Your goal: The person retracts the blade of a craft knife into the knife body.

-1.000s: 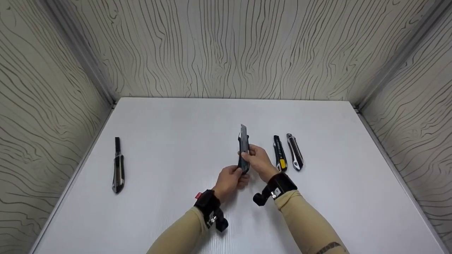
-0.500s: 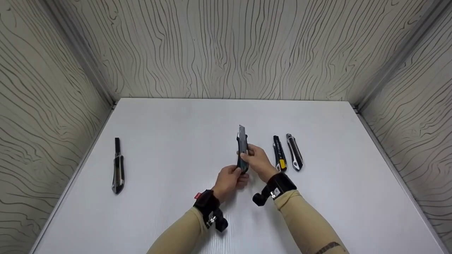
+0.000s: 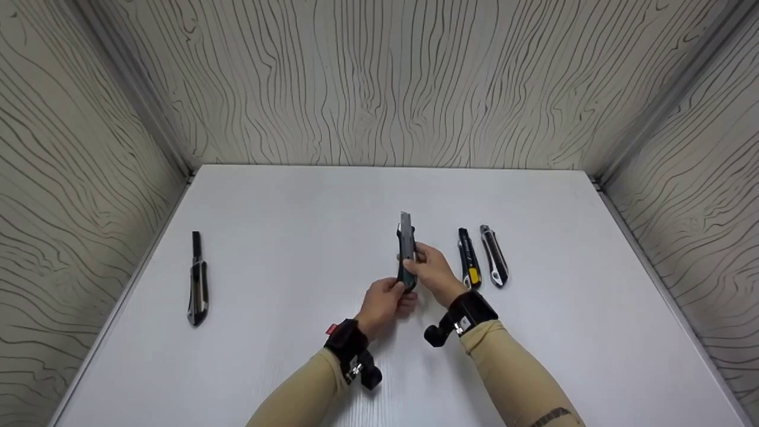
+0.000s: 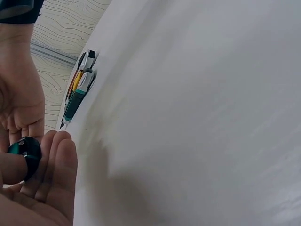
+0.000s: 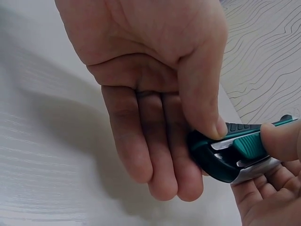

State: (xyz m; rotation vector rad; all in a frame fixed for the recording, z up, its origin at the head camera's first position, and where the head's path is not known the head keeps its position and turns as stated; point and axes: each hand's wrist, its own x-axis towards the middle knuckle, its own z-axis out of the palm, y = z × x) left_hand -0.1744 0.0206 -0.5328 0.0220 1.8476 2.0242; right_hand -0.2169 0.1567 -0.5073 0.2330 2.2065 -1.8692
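A dark green and grey utility knife (image 3: 406, 246) is held above the middle of the table, its silver blade (image 3: 405, 219) pointing away from me. My left hand (image 3: 381, 303) pinches its butt end between thumb and fingers. Higher on the handle, my right hand (image 3: 436, 273) grips the knife. In the right wrist view, the right thumb (image 5: 282, 141) presses at the ribbed green slider (image 5: 249, 146), with the other fingers beneath the handle. The left hand (image 5: 155, 103) shows large there, its thumb on the knife's end. Only the butt (image 4: 29, 153) shows in the left wrist view.
To the right on the white table (image 3: 296, 207) lie a black and yellow utility knife (image 3: 469, 258) and a silver and dark one (image 3: 494, 256). Another utility knife (image 3: 198, 279), black blade extended, lies far left. Wood-patterned walls (image 3: 379, 83) border the back and sides.
The held knife has shifted slightly left, and its blade tip sits a little lower, with slightly less blade showing. Both hands keep their grip nearly in place.
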